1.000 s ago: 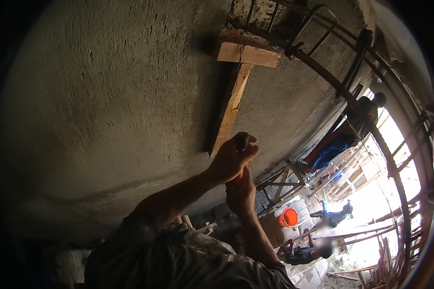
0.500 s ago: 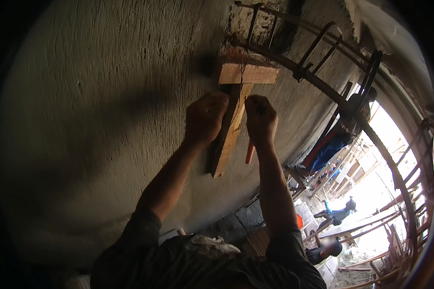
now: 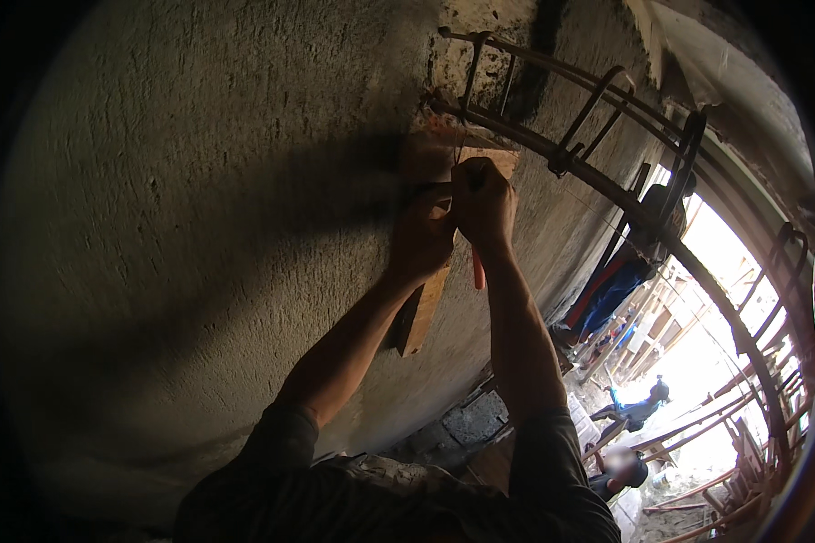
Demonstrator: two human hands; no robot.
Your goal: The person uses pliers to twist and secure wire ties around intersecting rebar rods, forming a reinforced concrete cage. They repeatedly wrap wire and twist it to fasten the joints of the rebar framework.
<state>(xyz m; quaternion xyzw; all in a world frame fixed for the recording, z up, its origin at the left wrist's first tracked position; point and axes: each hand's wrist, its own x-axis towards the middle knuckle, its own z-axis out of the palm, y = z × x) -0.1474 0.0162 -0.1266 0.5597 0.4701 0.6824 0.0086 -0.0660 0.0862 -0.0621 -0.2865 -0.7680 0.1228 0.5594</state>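
Right fingers (image 3: 467, 188) around orange handle (image 3: 479, 273)

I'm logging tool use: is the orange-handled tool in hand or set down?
In hand: the orange handle sticks out below the curled right hand; the rest is hard to make out.

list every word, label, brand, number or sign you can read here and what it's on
None can be read.
Wall, wooden piece and red handle at the right hand: no lettering visible.
Clothing of the background people: too small and blurred to tell whether it bears print.
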